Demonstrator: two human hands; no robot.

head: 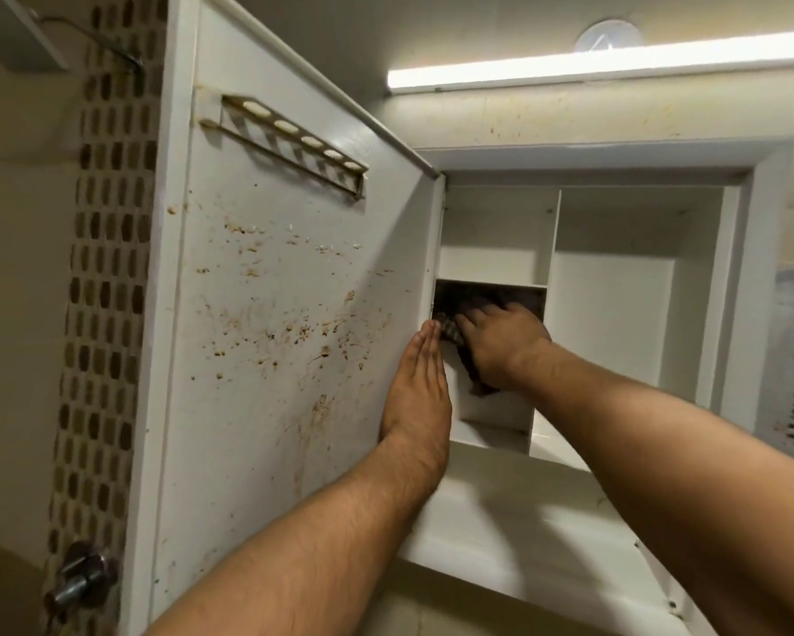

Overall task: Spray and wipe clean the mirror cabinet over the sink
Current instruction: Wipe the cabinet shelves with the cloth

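Observation:
The white cabinet (pixel 744 268) hangs open in front of me, with bare shelves inside. Its door (pixel 285 314) is swung out to the left, and its inner face is spattered with brown stains. My left hand (pixel 416 387) lies flat with fingers together against the door's hinge-side edge. My right hand (pixel 500 342) reaches into the lower left compartment and presses a dark cloth (pixel 468 360) against its back wall. Part of the cloth is hidden under the hand. No spray bottle is in view.
A toothbrush rack (pixel 294 140) is fixed high on the door's inner face. A mosaic tile strip (pixel 106 268) runs down the wall at left, with a metal tap fitting (pixel 83 576) low down. A tube light (pixel 606 62) glows above the cabinet.

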